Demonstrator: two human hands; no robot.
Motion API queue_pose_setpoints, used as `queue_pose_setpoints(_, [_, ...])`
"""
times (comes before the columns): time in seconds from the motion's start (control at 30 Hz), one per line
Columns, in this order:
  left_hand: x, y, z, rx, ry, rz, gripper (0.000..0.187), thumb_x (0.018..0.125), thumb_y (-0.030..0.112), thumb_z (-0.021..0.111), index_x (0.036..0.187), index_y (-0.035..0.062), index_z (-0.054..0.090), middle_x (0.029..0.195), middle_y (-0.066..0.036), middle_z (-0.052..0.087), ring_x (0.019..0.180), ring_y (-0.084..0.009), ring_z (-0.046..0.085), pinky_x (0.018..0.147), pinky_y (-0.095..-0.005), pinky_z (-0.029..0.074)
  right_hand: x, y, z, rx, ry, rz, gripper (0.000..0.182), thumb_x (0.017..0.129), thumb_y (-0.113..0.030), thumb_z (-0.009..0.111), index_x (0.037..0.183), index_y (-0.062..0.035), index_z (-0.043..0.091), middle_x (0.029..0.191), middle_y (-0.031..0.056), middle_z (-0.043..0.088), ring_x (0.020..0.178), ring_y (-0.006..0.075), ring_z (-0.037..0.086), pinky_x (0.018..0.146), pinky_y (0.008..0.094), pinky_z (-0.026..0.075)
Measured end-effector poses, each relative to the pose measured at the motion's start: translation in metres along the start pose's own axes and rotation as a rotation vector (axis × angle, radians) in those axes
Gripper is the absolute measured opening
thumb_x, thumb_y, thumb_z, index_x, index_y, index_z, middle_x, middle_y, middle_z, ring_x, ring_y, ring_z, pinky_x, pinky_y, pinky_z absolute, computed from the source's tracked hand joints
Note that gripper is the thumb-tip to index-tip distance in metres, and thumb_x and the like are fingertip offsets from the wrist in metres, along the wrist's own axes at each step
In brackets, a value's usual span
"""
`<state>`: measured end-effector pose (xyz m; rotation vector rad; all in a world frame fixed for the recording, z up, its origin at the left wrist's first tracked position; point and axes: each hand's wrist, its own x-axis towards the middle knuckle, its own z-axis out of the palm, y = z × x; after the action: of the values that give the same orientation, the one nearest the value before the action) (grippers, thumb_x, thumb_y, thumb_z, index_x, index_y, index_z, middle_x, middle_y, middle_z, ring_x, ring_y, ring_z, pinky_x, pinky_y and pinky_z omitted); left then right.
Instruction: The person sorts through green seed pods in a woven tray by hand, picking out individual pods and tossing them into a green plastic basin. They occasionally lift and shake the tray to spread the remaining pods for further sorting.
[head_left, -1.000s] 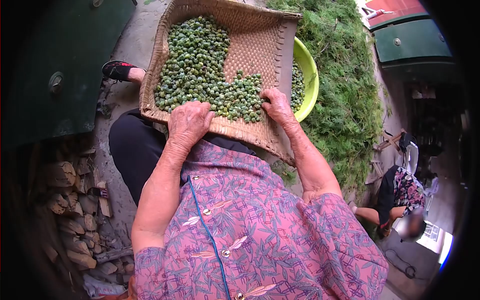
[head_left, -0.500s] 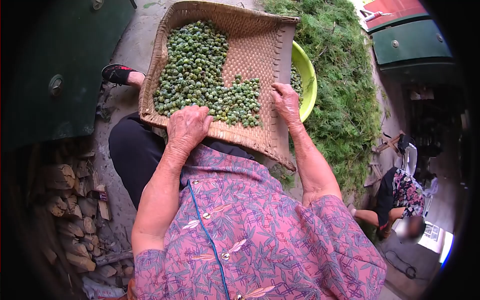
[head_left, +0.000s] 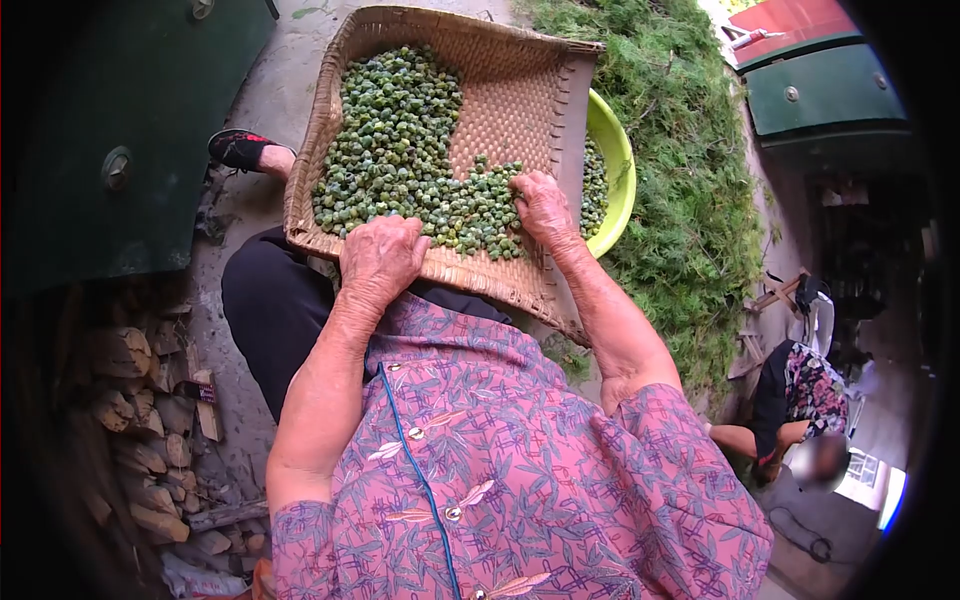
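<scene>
A woven basket tray (head_left: 500,120) rests over my lap, with many small green fruits (head_left: 392,140) heaped along its left side and lower part. My left hand (head_left: 382,255) is closed on the near rim of the tray, its fingers bent over the edge. At the right end of the fruits is my right hand (head_left: 545,208), fingers curled down at them; what is between the fingertips is hidden. Beyond the tray's right edge, a yellow-green basin (head_left: 622,180) stands partly covered and holds more green fruits.
Cut green foliage (head_left: 690,200) covers the ground on the right. Stacked firewood (head_left: 150,440) lies at the lower left, near a dark green panel (head_left: 120,120). Another person (head_left: 800,400) sits at the far right, beside a wooden stool (head_left: 765,310).
My right hand has moved left from the tray's right edge to the fruits. My left hand keeps its place on the rim. The view has shifted slightly.
</scene>
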<state>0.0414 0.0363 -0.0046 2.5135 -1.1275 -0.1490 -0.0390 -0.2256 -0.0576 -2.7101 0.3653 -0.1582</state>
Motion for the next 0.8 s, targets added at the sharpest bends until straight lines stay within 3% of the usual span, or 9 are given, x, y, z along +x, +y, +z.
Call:
queue_pose_setpoints(0.23, [0.0, 0.0, -0.001, 0.011, -0.007, 0.0, 0.021, 0.08, 0.029, 0.064, 0.077, 0.0084, 0.062, 0.076, -0.009, 0.062, 0.077, -0.0267, 0.064, 0.068, -0.0401, 0.051, 0.006, -0.003, 0.014, -0.046, 0.005, 0.1, 0.021, 0.074, -0.002, 0.059, 0.094, -0.007, 0.063, 0.095, 0.0143, 0.058, 0.098, 0.0328, 0.056, 0.085, 0.0417, 0.046])
queue_pose_setpoints(0.33, [0.0, -0.001, 0.0, 0.004, 0.003, 0.004, 0.021, 0.08, 0.029, 0.064, 0.076, 0.0085, 0.062, 0.076, -0.009, 0.063, 0.077, -0.0268, 0.064, 0.068, -0.0402, 0.051, 0.007, 0.001, 0.016, 0.067, 0.122, 0.115, 0.018, 0.072, -0.001, 0.057, 0.089, -0.0049, 0.064, 0.089, 0.0153, 0.059, 0.09, 0.0319, 0.059, 0.081, 0.0396, 0.048])
queue_pose_setpoints(0.4, [0.0, -0.002, 0.0, 0.002, 0.005, 0.0, 0.021, 0.08, 0.029, 0.064, 0.076, 0.0084, 0.062, 0.076, -0.009, 0.063, 0.077, -0.0269, 0.064, 0.069, -0.0402, 0.051, 0.002, 0.008, 0.004, 0.2, 0.322, 0.207, 0.017, 0.071, -0.002, 0.057, 0.086, -0.0035, 0.064, 0.084, 0.0147, 0.059, 0.081, 0.0288, 0.061, 0.075, 0.0365, 0.05])
queue_pose_setpoints(0.5, [-0.001, 0.0, -0.002, 0.0, -0.001, -0.006, 0.021, 0.08, 0.029, 0.064, 0.076, 0.0084, 0.062, 0.076, -0.009, 0.063, 0.078, -0.0269, 0.064, 0.069, -0.0403, 0.051, -0.005, 0.041, -0.012, 0.108, 0.496, 0.243, 0.018, 0.072, -0.001, 0.057, 0.089, -0.0027, 0.064, 0.083, 0.0132, 0.061, 0.076, 0.0234, 0.063, 0.072, 0.0338, 0.052])
queue_pose_setpoints(0.6, [0.001, 0.0, -0.002, 0.001, -0.006, -0.003, 0.021, 0.08, 0.029, 0.064, 0.076, 0.0083, 0.062, 0.076, -0.009, 0.063, 0.078, -0.027, 0.064, 0.069, -0.0404, 0.051, -0.016, 0.069, -0.029, -0.055, 0.472, 0.351, 0.024, 0.073, -0.001, 0.056, 0.095, -0.004, 0.065, 0.088, 0.0145, 0.063, 0.086, 0.0314, 0.061, 0.079, 0.0408, 0.048])
queue_pose_setpoints(0.7, [0.001, 0.0, -0.001, -0.002, -0.001, -0.002, 0.021, 0.08, 0.029, 0.064, 0.076, 0.0083, 0.062, 0.075, -0.01, 0.063, 0.078, -0.0271, 0.064, 0.069, -0.0404, 0.051, -0.016, 0.074, -0.033, -0.196, 0.451, 0.264, 0.025, 0.075, -0.001, 0.057, 0.098, -0.0045, 0.066, 0.091, 0.0154, 0.063, 0.089, 0.0326, 0.06, 0.081, 0.0412, 0.048])
queue_pose_setpoints(0.8, [0.001, 0.0, -0.001, 0.002, -0.003, -0.002, 0.021, 0.08, 0.029, 0.064, 0.076, 0.0081, 0.062, 0.075, -0.01, 0.063, 0.077, -0.0272, 0.064, 0.069, -0.0405, 0.051, -0.001, 0.054, -0.023, 0.065, 0.352, 0.161, 0.024, 0.075, -0.002, 0.059, 0.098, -0.0046, 0.065, 0.094, 0.0148, 0.062, 0.092, 0.033, 0.06, 0.084, 0.0413, 0.047])
